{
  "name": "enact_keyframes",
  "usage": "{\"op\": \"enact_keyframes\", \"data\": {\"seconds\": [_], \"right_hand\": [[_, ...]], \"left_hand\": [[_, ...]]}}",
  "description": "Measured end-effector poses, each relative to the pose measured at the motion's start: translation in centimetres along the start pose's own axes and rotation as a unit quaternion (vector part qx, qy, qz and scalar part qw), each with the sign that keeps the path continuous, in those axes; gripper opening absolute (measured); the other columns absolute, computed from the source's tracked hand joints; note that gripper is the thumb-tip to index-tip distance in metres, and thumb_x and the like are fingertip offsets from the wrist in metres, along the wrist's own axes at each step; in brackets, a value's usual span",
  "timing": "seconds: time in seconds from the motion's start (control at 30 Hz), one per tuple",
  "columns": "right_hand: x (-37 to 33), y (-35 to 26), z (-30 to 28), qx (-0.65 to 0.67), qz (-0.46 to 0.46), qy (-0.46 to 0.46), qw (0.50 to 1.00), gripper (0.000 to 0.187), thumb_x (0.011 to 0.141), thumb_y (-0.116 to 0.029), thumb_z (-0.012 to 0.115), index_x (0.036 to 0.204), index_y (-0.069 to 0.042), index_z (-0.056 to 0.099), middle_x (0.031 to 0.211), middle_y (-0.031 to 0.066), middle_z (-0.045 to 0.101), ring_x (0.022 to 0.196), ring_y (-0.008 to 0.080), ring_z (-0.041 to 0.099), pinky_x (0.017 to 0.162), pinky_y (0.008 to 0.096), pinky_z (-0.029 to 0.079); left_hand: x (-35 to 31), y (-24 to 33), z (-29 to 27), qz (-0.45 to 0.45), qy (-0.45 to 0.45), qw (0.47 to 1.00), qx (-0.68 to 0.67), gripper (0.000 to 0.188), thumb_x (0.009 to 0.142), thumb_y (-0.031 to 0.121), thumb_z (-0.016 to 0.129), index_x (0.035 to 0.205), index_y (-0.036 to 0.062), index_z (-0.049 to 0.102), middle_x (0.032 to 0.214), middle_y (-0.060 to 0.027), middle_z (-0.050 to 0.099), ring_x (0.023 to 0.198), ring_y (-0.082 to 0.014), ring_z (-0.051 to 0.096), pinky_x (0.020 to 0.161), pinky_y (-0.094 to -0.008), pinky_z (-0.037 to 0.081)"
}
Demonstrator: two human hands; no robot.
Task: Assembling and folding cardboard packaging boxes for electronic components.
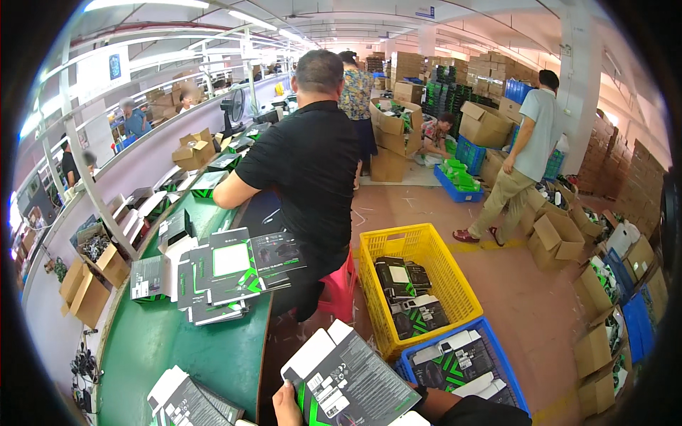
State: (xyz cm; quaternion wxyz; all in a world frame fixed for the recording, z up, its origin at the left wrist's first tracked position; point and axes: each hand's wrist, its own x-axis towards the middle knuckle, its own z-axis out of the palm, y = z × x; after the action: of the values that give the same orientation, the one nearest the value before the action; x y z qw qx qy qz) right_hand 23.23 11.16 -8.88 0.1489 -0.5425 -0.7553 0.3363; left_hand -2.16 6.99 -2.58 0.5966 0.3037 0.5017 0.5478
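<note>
My left hand pinches the left edge of a flattened carton, dark grey with green stripes and white flaps. The carton is tilted up in front of me at the lower middle. From the lower right my right forearm, with a black sleeve, reaches behind this carton, which hides my right hand and its fingers. Another stack of similar cartons lies on the green table to the left of my left hand. Farther along the table is a larger pile of flat cartons.
A yellow crate and a blue crate, both holding cartons, stand to the right. A person in black sits on a pink stool ahead. Another person stands at the right, near open cardboard boxes.
</note>
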Motion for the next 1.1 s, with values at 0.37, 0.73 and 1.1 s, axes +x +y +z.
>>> {"op": "enact_keyframes", "data": {"seconds": [0.37, 0.73, 1.1], "right_hand": [[-2.6, -5.8, -17.3, 0.02, -0.115, 0.343, 0.932, 0.021, 0.091, -0.021, 0.075, 0.104, -0.005, 0.069, 0.097, 0.012, 0.069, 0.084, 0.0268, 0.069, 0.073, 0.0372, 0.054], [-1.0, -10.4, -13.1, -0.133, -0.119, 0.019, 0.984, 0.063, 0.087, -0.067, 0.066, 0.086, -0.004, 0.067, 0.085, 0.0121, 0.065, 0.086, 0.0356, 0.069, 0.071, 0.0476, 0.054], [-0.2, -14.4, -8.6, 0.036, -0.226, 0.17, 0.958, 0.03, 0.091, -0.035, 0.076, 0.093, -0.007, 0.065, 0.086, 0.0062, 0.06, 0.068, 0.0282, 0.063, 0.058, 0.0371, 0.05]], "left_hand": [[0.7, 3.9, 1.1, 0.207, 0.034, 0.844, 0.494, 0.04, 0.105, 0.025, 0.047, 0.08, -0.0039, 0.058, 0.069, -0.0252, 0.058, 0.065, -0.0454, 0.057, 0.06, -0.0503, 0.04], [-1.2, 5.1, 5.0, 0.394, 0.07, 0.745, 0.534, 0.053, 0.078, 0.018, 0.08, 0.121, -0.0007, 0.056, 0.115, -0.0207, 0.053, 0.11, -0.0395, 0.048, 0.096, -0.0511, 0.039], [-5.6, 4.6, 5.8, -0.048, -0.135, 0.989, 0.033, 0.042, 0.087, -0.005, 0.07, 0.124, 0.0039, 0.051, 0.1, -0.0069, 0.062, 0.09, -0.0171, 0.066, 0.076, -0.0276, 0.056]]}}
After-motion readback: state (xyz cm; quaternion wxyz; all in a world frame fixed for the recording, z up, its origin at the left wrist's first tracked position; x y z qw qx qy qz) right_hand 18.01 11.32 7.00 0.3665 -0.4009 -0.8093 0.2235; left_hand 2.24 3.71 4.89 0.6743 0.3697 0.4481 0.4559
